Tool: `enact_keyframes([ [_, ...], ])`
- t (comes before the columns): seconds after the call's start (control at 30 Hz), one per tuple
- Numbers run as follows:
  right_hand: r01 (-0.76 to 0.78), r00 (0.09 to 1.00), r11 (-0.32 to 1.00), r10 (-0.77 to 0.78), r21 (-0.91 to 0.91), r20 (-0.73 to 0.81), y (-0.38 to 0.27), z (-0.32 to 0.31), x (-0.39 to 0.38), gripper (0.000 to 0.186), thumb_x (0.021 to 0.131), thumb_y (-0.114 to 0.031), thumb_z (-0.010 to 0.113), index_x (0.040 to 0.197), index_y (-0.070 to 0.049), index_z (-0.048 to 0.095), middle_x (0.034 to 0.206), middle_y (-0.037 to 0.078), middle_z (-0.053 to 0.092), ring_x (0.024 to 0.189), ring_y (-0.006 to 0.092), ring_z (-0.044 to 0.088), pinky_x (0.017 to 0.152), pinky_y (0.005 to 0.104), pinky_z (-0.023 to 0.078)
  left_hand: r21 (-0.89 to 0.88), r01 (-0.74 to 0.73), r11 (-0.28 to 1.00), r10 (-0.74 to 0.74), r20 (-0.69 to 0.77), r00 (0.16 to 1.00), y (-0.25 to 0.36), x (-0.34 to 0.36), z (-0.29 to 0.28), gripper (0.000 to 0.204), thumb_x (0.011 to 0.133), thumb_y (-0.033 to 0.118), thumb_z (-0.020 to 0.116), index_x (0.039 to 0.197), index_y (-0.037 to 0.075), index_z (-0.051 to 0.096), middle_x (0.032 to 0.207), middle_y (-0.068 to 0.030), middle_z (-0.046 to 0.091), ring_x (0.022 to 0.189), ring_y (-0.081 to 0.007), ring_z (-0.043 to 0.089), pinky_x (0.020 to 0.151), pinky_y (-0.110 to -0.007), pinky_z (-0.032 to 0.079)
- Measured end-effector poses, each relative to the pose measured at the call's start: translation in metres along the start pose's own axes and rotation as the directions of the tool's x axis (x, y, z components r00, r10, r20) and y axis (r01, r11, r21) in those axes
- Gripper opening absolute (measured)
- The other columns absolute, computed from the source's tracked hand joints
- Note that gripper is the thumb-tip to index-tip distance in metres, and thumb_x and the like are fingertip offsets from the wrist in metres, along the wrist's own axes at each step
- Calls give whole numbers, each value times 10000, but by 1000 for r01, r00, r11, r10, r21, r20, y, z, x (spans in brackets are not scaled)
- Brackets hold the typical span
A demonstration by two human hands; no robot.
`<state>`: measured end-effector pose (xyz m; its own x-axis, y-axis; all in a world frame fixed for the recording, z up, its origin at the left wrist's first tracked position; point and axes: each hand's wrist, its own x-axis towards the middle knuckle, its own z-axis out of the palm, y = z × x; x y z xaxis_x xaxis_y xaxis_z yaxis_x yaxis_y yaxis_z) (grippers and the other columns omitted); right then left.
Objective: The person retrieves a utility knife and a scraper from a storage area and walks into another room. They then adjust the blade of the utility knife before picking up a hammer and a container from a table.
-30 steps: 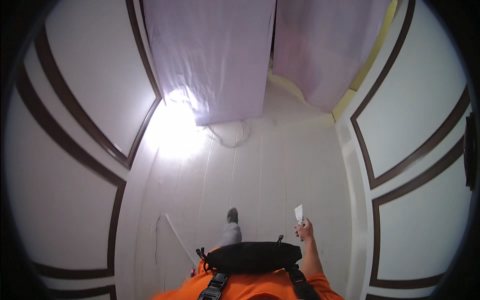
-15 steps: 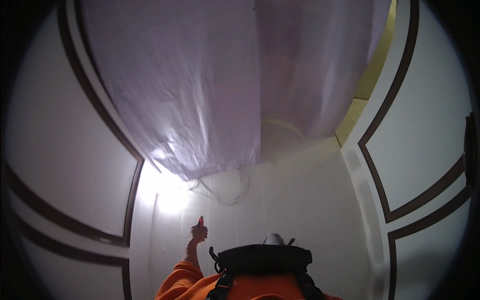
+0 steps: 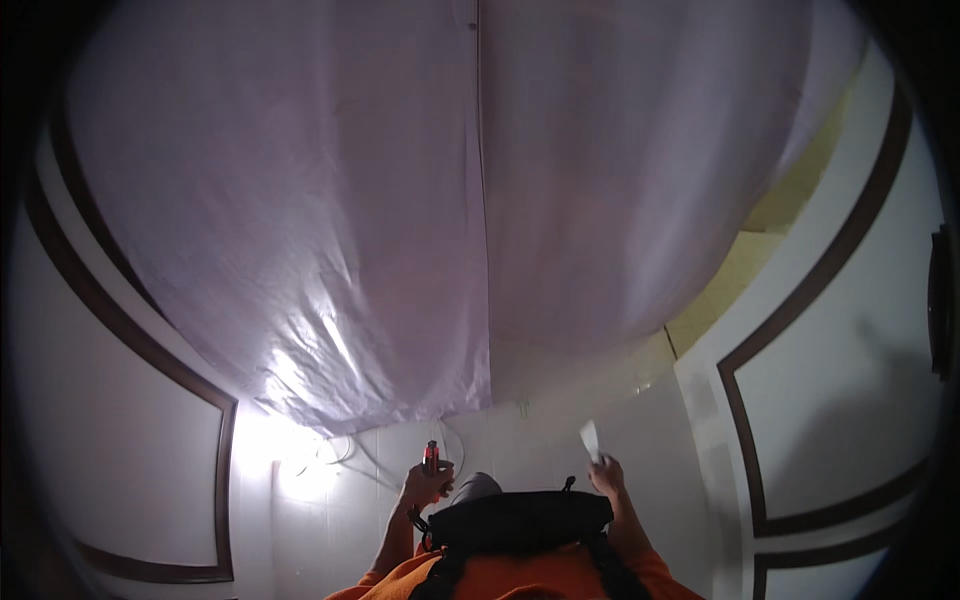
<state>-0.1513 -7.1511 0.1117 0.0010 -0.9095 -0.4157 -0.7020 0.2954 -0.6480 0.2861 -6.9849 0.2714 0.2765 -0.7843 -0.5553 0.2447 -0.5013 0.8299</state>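
My left hand (image 3: 428,486) is wrapped round a short red and black handheld tool (image 3: 431,455) that points up and away from me. Its exact kind is too small to make out. To the right, my right hand (image 3: 606,476) grips the lower end of a flat, pale, wedge-shaped piece (image 3: 590,438), blurred at the edges. Ahead of both hands hangs a large purplish-white plastic sheet (image 3: 400,200), creased and shiny at its lower left. A dark vertical line divides it near the middle.
White walls with dark brown trim (image 3: 745,420) stand on both sides. A bright light (image 3: 270,440) glares at the lower left, beside thin looped cables (image 3: 350,455). Yellowish floor tiles (image 3: 710,305) show past the sheet's right edge. A black bag (image 3: 520,515) hangs at my front.
My right hand has come into view with the pale piece. My left hand, still holding the red and black tool, is slightly lower and further right. The sheet now fills more of the view.
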Motion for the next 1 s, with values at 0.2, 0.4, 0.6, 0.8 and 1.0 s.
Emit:
enact_keyframes([
  [0.2,511,851,842,-524,-172,-42,-306,-4,191,330,947,-279,628,1181,-47,639,948,172,720,833,336,710,737,450,567,407,-38,913,19,52,998,186,104,10,384,916,201,733,1230,-7,661,823,-64,696,695,-137,675,638,-294,561],
  [0.4,769,637,468,-610,-434,471,-500,40,338,386,904,-268,626,1253,-105,649,1148,158,712,1008,388,689,894,480,552,344,-335,877,164,442,882,346,276,44,405,935,160,696,1300,3,619,830,-66,695,734,-149,675,662,-299,542],
  [0.6,661,728,605,-660,-444,185,-524,-8,577,481,932,-391,596,1300,-84,644,1376,182,603,1282,359,553,1115,491,409,464,-350,813,426,-65,902,411,434,-40,355,969,176,611,1315,96,630,883,-75,684,710,-165,640,686,-344,542],
  [0.8,342,596,833,-550,-435,-584,-496,-145,726,387,978,-271,621,1282,-32,620,1218,185,670,1109,391,637,964,478,500,653,-104,751,598,-603,528,421,517,-199,392,1058,253,490,1370,32,575,1225,-188,672,1071,-328,657,893,-442,506],
  [1.0,483,798,662,-602,-573,-23,-426,-39,814,251,937,-235,631,1066,-21,649,1077,176,670,1037,367,642,1013,505,481,373,62,926,378,-918,-117,396,600,-161,526,977,82,566,1472,-26,424,1445,-267,519,1309,-412,539,1056,-466,461],
])
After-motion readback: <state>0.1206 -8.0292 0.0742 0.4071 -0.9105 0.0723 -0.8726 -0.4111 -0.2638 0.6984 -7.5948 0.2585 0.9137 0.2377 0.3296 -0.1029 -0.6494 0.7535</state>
